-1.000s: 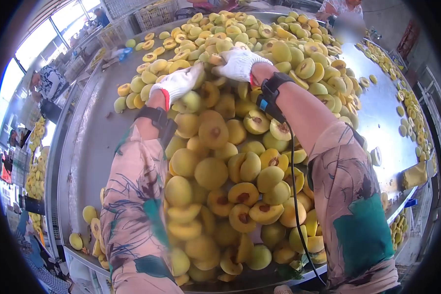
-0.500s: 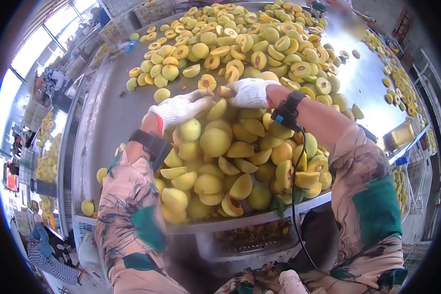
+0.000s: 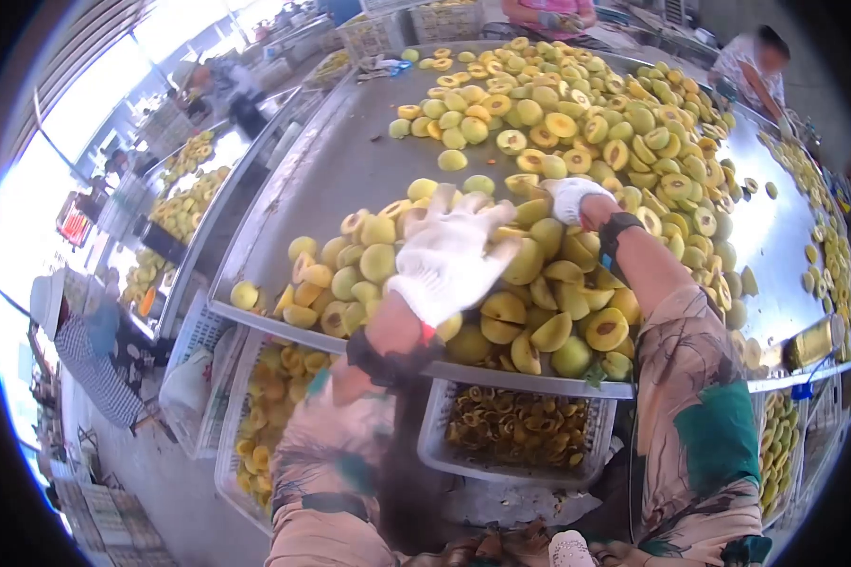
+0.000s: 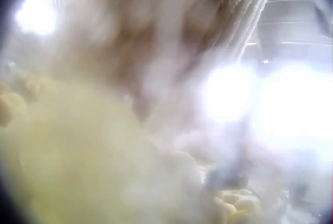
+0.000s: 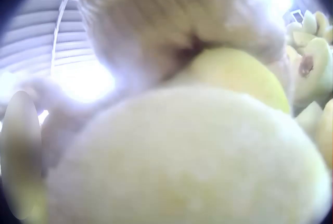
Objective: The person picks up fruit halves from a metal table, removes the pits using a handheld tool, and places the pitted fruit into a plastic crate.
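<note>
My left hand (image 3: 454, 250), in a white knit glove, spreads its fingers over a heap of yellow-green peach halves (image 3: 378, 260) near the table's front edge. Blur covers most of the left wrist view. My right hand (image 3: 577, 200), also gloved, reaches down at the far side of the near heap, its fingers mostly hidden by fruit. In the right wrist view a yellow peach (image 5: 239, 75) lies right under that glove, behind a large pale peach (image 5: 192, 156). I cannot tell whether the right fingers grip one.
A metal table (image 3: 350, 151) carries a larger pile of peach halves (image 3: 624, 123) farther back. Beneath the front edge stand a crate of dark scraps (image 3: 600, 444) and another with fruit (image 3: 241, 454). People work at the far side. A yellow block-like object (image 3: 813, 342) lies at right.
The hands were close together at the fruit; now they are apart, the left spread over the near heap. The view has swung left, showing more floor and crates.
</note>
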Demonstrator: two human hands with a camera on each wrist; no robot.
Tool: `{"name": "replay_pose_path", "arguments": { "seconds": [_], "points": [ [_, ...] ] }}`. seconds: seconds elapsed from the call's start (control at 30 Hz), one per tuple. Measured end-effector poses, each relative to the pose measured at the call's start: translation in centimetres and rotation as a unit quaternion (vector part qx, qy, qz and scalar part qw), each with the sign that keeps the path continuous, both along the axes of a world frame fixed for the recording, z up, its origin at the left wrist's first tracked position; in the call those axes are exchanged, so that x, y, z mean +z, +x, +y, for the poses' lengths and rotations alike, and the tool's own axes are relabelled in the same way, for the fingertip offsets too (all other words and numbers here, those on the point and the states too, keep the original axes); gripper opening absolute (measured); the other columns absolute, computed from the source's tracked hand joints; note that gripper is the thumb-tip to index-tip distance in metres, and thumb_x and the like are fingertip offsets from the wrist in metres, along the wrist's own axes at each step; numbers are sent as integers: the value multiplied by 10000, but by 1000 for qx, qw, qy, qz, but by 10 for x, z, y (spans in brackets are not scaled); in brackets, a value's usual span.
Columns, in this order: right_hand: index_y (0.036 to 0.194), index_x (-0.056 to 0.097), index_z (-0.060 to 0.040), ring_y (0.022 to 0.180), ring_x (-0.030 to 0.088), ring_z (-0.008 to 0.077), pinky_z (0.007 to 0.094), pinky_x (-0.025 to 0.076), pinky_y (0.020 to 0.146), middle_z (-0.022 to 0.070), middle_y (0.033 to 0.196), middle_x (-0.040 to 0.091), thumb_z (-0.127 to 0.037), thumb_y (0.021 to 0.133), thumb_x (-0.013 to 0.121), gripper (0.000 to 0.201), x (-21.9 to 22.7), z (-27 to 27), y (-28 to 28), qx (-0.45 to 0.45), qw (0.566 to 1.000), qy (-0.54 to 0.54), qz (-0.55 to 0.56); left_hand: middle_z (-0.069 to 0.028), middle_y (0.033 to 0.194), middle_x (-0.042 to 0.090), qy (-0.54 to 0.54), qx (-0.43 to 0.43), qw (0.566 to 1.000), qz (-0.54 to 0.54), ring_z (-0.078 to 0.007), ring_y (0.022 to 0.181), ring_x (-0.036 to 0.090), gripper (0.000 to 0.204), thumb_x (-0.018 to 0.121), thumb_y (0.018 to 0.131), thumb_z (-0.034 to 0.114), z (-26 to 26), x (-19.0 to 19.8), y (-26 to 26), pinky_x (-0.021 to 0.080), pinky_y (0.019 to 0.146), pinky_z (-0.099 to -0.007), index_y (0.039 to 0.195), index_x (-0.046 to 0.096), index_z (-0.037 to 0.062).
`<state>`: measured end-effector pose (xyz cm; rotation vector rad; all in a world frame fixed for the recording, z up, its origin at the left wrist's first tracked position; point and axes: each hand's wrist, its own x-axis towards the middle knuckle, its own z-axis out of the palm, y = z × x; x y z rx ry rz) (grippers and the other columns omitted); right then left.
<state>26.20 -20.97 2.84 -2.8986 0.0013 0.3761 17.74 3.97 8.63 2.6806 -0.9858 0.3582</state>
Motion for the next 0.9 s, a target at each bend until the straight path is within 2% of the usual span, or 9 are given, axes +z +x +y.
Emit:
{"name": "replay_pose_path", "arguments": {
  "seconds": [0.1, 0.2, 0.27, 0.33, 0.4, 0.53, 0.6, 0.77, 0.9],
  "points": [
    [1237, 607, -83, 1018, 662, 343, 421, 533, 843, 195, 1153, 670, -214, 815, 603, 441, -8, -12, -9, 30, 997, 47, -57, -88, 1280, 599, -114, 25, 993, 15, -317, 1268, 489, 353, 575, 922, 349, 46, 3, -38, 420, 1016, -450, 1213, 641, 162],
    [1349, 518, -8, 1121, 625, 326, 391, 472, 959, 225, 1175, 660, -452, 737, 734, 787, 5, -27, -29, -53, 985, 144, -82, -111, 1296, 601, -203, 141, 966, 70, -312, 1275, 509, 341, 564, 939, 320, 117, -12, -28, 443, 1005, -413, 1190, 660, 110],
    [1385, 493, -40, 952, 650, 214, 320, 520, 792, 142, 1160, 664, -350, 799, 745, 708, 0, -46, -33, -83, 955, 275, -71, -143, 1339, 572, -124, 287, 946, 90, -333, 1257, 524, 451, 521, 952, 411, 172, -27, 0, 437, 1020, -426, 1286, 598, 119],
    [1407, 463, -124, 791, 637, 136, 257, 487, 564, 59, 1060, 658, -238, 876, 718, 600, -8, -56, -33, -136, 843, 517, -59, -168, 1366, 546, -6, 403, 906, 126, -360, 1251, 526, 552, 471, 947, 500, 208, -39, 14, 421, 1040, -441, 1349, 533, 127],
    [1416, 430, -131, 856, 627, 132, 265, 485, 553, 38, 1087, 647, -231, 899, 701, 592, -6, -67, -22, -165, 844, 501, -100, -212, 1401, 503, 104, 471, 852, 203, -404, 1252, 518, 728, 380, 926, 637, 237, -62, 34, 383, 1078, -466, 1483, 371, 168],
    [1358, 493, -150, 807, 557, 97, 267, 474, 635, -20, 1022, 635, -299, 909, 695, 515, 46, -26, -9, -172, 872, 438, -132, -202, 1371, 543, 36, 370, 898, 235, -380, 1242, 539, 771, 342, 922, 594, 226, -66, 45, 366, 1073, -477, 1526, 288, 118],
    [1319, 533, -178, 816, 559, 89, 264, 463, 666, -39, 1023, 638, -303, 916, 688, 449, 52, 18, 16, -133, 825, 537, -115, -220, 1367, 547, 33, 331, 903, 273, -367, 1197, 578, 764, 359, 927, 564, 216, -59, 50, 360, 1079, -480, 1481, 338, 39],
    [1356, 513, -115, 699, 530, 98, 254, 449, 589, 21, 966, 612, -289, 894, 708, 530, 64, 207, 59, 56, 810, 584, -10, -197, 1315, 584, 6, 264, 932, 247, -357, 1211, 557, 649, 373, 948, 538, 221, -54, 39, 380, 1055, -467, 1364, 494, 55],
    [1329, 518, -127, 650, 532, 111, 266, 429, 530, 43, 917, 609, -276, 876, 703, 512, 69, 323, 85, 142, 903, 402, 60, -170, 1355, 541, -2, 218, 966, 141, -338, 1276, 487, 558, 497, 938, 446, 237, -72, 23, 424, 1015, -454, 1356, 505, 76]
  ]
}}
